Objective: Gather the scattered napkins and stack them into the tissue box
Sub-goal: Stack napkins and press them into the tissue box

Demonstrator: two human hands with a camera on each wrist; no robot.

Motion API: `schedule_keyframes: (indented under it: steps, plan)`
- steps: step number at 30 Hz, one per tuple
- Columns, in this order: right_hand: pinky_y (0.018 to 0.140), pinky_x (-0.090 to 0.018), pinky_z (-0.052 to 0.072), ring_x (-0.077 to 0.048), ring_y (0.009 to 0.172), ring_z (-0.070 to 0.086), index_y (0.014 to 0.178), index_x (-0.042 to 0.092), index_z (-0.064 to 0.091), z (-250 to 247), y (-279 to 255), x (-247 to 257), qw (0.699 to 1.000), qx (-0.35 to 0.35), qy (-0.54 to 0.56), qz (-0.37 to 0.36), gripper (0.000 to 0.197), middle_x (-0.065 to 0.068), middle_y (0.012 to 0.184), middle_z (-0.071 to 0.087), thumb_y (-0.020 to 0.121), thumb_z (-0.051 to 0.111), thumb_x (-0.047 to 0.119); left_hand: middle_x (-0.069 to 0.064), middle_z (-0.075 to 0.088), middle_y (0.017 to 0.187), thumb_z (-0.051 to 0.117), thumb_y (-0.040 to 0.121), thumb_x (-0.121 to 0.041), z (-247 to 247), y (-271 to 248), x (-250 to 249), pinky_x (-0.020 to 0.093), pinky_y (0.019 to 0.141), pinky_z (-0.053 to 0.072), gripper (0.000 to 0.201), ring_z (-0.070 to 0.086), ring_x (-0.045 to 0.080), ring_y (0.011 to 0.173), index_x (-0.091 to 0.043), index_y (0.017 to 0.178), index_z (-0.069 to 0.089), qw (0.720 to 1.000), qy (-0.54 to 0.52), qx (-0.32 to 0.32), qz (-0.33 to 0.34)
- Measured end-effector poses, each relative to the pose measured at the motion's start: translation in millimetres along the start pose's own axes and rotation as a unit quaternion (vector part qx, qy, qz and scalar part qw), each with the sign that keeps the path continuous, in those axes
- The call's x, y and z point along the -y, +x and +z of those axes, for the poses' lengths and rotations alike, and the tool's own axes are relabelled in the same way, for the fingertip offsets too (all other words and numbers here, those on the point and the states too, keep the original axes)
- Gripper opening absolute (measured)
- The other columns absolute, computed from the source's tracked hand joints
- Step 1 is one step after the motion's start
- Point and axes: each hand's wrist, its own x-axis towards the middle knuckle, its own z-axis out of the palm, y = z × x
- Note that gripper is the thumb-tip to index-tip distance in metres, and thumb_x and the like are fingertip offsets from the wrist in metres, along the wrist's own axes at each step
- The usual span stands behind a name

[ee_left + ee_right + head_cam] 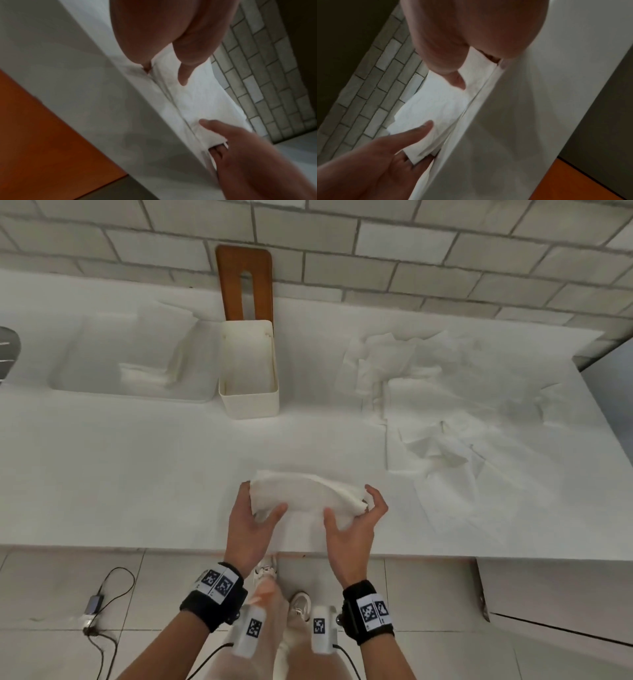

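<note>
At the far left edge of the head view, part of a grey metal thing (8, 350) peeks in. Next to it a shallow white tray (68, 378) sits on the white counter (137, 467), with some folded napkins (161, 347) lying in it. Just to the right of the tray stands the tissue box (249, 402), white and open on top. Its long side runs from the near part of the counter toward the tiled wall (411, 244). A brown wooden lid (244, 282) with a long slot leans upright against the wall behind the box.

In the lower middle of the picture, both hands hold one stack of napkins (301, 494) just above the near part of the counter. The stack is long from left to right and bends up in the middle. The left hand (251, 525) grips its left end, thumb on the near side and fingers curled round the far side. The right hand (356, 529) grips its right end the same way. The wrist views show each thumb pressed on the white paper.

In the right part of the picture, many loose napkins (445, 405) lie spread flat and crumpled on the counter, well apart from the box.
</note>
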Motion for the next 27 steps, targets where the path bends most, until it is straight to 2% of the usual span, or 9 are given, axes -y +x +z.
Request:
schedule_keyframes:
  steps: [3,7,9,13,16,19,21,23,27]
  plan:
    - [0.101,-0.047,0.057,-0.007,0.128,0.062,0.143,0.036,0.037,8.7,-2.0,3.5,0.999,-0.015,0.021,-0.023,0.064,0.029,0.123,0.064,0.100,0.067,-0.002,-0.007,0.073,0.127,0.072,0.101,-0.032,9.7,0.2,5.4,0.039,0.104,0.056,0.041,0.068,0.002,0.118,-0.016,0.137,0.062,0.999,0.032,-0.004,0.002]
    - [0.109,-0.056,0.049,-0.027,0.119,0.066,0.143,0.026,0.038,-3.3,-1.4,7.2,0.993,-0.008,0.041,-0.107,0.072,0.003,0.116,0.071,0.091,0.069,-0.014,-0.018,0.071,0.114,0.076,0.098,-0.019,2.4,-8.0,-8.0,0.032,0.095,0.056,0.031,0.068,0.009,0.112,-0.017,0.126,0.062,0.996,0.025,-0.022,0.086]
    - [0.108,-0.057,0.048,-0.028,0.120,0.065,0.144,0.032,0.038,-7.8,0.2,-0.8,0.991,-0.001,0.012,-0.136,0.081,-0.004,0.124,0.068,0.088,0.071,-0.017,-0.013,0.070,0.121,0.081,0.093,-0.011,-2.7,-10.7,-5.3,0.034,0.101,0.053,0.052,0.067,0.018,0.120,-0.022,0.137,0.054,0.993,0.017,0.000,0.113]
    - [0.108,-0.042,0.052,-0.020,0.123,0.065,0.145,0.047,0.045,-9.1,6.0,-9.3,0.981,0.005,-0.050,-0.188,0.079,0.004,0.126,0.065,0.096,0.066,-0.011,-0.011,0.069,0.121,0.069,0.101,-0.002,1.8,-12.1,-3.6,0.022,0.103,0.051,0.065,0.066,0.015,0.119,-0.027,0.156,0.044,0.985,0.058,0.018,0.164]
    - [0.102,-0.034,0.053,-0.014,0.119,0.064,0.143,0.033,0.055,-10.8,5.2,-7.6,0.970,0.027,-0.092,-0.222,0.067,0.003,0.124,0.062,0.096,0.061,-0.014,-0.007,0.066,0.126,0.061,0.105,-0.001,3.6,-12.3,-3.6,0.027,0.104,0.051,0.048,0.065,0.010,0.120,-0.026,0.146,0.060,0.964,0.131,0.031,0.228]
    - [0.099,-0.038,0.054,-0.019,0.117,0.062,0.148,0.037,0.048,-9.8,6.6,-7.2,0.981,0.043,-0.089,-0.168,0.076,0.004,0.122,0.060,0.093,0.059,-0.014,-0.009,0.065,0.118,0.066,0.103,-0.005,2.6,-9.1,-1.8,0.021,0.095,0.052,0.062,0.065,0.012,0.109,-0.034,0.154,0.047,0.979,0.114,0.042,0.163]
    - [0.097,-0.045,0.056,-0.020,0.114,0.064,0.147,0.045,0.043,-10.1,6.1,-4.4,0.989,0.029,-0.065,-0.126,0.079,0.008,0.119,0.061,0.095,0.055,-0.012,-0.005,0.066,0.114,0.067,0.101,-0.003,1.8,-6.6,-2.0,0.031,0.094,0.056,0.066,0.065,0.015,0.104,-0.037,0.152,0.045,0.989,0.075,0.024,0.124]
    - [0.099,-0.041,0.055,-0.023,0.112,0.067,0.144,0.044,0.042,-13.7,4.6,4.1,0.990,0.007,-0.027,-0.136,0.079,0.004,0.112,0.064,0.094,0.053,-0.017,-0.003,0.067,0.111,0.070,0.099,-0.001,0.1,-7.4,-10.8,0.038,0.096,0.057,0.063,0.066,0.018,0.107,-0.034,0.147,0.048,0.991,0.033,0.012,0.126]
    - [0.106,-0.037,0.047,-0.029,0.115,0.062,0.142,0.043,0.039,-16.8,3.8,8.5,0.989,0.011,-0.017,-0.144,0.092,-0.006,0.116,0.060,0.082,0.060,-0.024,-0.004,0.070,0.111,0.083,0.088,-0.002,-2.2,-8.4,-14.8,0.030,0.102,0.049,0.070,0.066,0.022,0.113,-0.024,0.145,0.049,0.988,0.022,0.032,0.152]
